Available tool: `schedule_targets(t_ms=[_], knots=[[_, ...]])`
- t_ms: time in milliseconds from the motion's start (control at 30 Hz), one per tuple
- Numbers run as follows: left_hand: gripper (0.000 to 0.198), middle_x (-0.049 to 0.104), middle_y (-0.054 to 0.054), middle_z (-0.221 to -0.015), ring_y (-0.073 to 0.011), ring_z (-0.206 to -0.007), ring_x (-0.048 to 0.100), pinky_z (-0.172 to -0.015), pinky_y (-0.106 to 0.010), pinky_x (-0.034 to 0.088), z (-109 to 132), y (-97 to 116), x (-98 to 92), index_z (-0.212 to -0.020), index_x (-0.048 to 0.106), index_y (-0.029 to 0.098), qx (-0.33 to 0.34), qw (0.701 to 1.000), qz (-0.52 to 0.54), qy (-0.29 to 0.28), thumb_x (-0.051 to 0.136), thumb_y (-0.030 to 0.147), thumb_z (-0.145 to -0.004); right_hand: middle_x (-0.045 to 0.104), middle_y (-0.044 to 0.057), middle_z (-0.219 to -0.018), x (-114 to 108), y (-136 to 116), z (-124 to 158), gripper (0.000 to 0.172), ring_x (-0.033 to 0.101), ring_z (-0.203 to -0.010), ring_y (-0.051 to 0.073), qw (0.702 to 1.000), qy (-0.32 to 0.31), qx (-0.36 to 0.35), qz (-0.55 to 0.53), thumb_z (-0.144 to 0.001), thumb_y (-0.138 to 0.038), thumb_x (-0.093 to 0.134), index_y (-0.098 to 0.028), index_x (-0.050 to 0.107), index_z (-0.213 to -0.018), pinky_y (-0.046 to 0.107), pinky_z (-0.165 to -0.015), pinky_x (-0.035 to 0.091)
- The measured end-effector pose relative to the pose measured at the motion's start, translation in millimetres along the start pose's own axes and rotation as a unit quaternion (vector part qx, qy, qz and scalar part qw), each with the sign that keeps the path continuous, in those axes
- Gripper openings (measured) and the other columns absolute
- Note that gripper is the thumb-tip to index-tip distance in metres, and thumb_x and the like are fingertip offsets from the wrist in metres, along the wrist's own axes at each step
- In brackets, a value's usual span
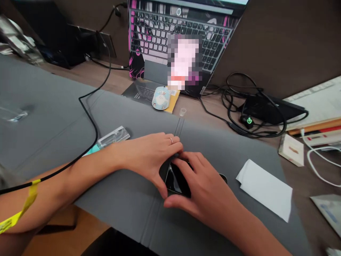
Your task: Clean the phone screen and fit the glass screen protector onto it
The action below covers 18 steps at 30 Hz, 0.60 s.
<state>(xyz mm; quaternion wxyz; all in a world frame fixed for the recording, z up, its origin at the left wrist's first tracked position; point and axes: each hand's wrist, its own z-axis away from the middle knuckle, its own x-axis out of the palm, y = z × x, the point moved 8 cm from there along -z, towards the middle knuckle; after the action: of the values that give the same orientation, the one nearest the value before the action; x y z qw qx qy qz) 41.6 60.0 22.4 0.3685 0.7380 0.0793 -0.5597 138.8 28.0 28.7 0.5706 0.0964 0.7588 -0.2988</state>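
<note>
A dark smartphone (177,180) with a glossy black screen lies flat on the grey desk mat (119,199), partly covered by my hands. My left hand (149,156), a ring on one finger, curves around its left end, thumb at the near side and fingers at the far side. Across the screen reaches my right hand (204,181), its thumb along the near edge and its bent fingers at the far edge. The fingertips of both hands meet at the far left corner. Past my right hand a rounded phone corner shows. Whether a thin layer lies on the screen, I cannot tell.
A laptop (160,42) stands at the back, a blurred-out patch over its keyboard. Before it sits a patterned mouse (161,97). A folded white cloth (266,190) lies right, a clear plastic package (114,137) left. A black cable (90,119) crosses my left arm; more cables (255,121) coil right.
</note>
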Motion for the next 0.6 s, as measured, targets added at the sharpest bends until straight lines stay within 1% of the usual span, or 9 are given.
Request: schedule_targets(t_ms=[167, 267, 367, 500, 600], knots=[[0.069, 0.06, -0.009, -0.107, -0.027, -0.097, 0.059, -0.083, -0.038, 0.045, 1.7, 2.5, 7.3, -0.116, 0.049, 0.019, -0.015, 0.999, 0.033, -0.02, 0.079, 0.063, -0.072, 0.064, 0.021, -0.115, 0.6, 0.8, 0.2, 0.073, 0.058, -0.099, 0.033, 1.0, 0.023, 0.02, 0.009, -0.088, -0.073, 0.055, -0.009, 0.062, -0.122, 0.05, -0.087, 0.053], [0.073, 0.061, -0.01, -0.115, -0.0285, -0.104, 0.061, -0.088, -0.039, 0.047, 1.0, 3.7, 7.8, -0.126, 0.045, 0.02, -0.018, 0.997, 0.07, -0.024, 0.081, 0.055, -0.073, 0.062, 0.021, -0.12, 4.4, 0.0, -0.4, 0.078, 0.057, -0.101, 0.033, 0.999, 0.021, 0.027, 0.014, -0.086, -0.076, 0.055, -0.009, 0.06, -0.125, 0.05, -0.09, 0.051], [0.079, 0.061, -0.011, -0.122, -0.0309, -0.11, 0.061, -0.093, -0.042, 0.047, 0.8, 4.7, 7.2, -0.134, 0.042, 0.022, -0.019, 0.996, 0.085, -0.024, 0.081, 0.051, -0.072, 0.06, 0.022, -0.124, 7.7, -0.6, -2.4, 0.081, 0.057, -0.104, 0.034, 0.999, 0.013, 0.036, 0.02, -0.085, -0.078, 0.052, -0.01, 0.059, -0.128, 0.053, -0.09, 0.051], [0.082, 0.062, -0.01, -0.122, -0.0315, -0.109, 0.062, -0.087, -0.041, 0.05, 1.7, 2.9, 8.1, -0.134, 0.043, 0.023, -0.037, 0.994, 0.093, -0.033, 0.083, 0.049, -0.068, 0.06, 0.023, -0.124, 8.6, -1.6, -5.1, 0.078, 0.055, -0.105, 0.033, 0.999, 0.009, 0.038, 0.027, -0.086, -0.079, 0.049, -0.01, 0.061, -0.12, 0.052, -0.091, 0.049], [0.079, 0.063, -0.007, -0.117, -0.0294, -0.103, 0.063, -0.084, -0.04, 0.05, 1.6, 2.0, 7.6, -0.128, 0.046, 0.022, -0.05, 0.994, 0.089, -0.033, 0.086, 0.049, -0.065, 0.059, 0.022, -0.125, 9.0, -2.8, -6.0, 0.08, 0.055, -0.104, 0.032, 0.999, 0.004, 0.033, 0.035, -0.087, -0.079, 0.048, -0.008, 0.06, -0.121, 0.05, -0.093, 0.048]])
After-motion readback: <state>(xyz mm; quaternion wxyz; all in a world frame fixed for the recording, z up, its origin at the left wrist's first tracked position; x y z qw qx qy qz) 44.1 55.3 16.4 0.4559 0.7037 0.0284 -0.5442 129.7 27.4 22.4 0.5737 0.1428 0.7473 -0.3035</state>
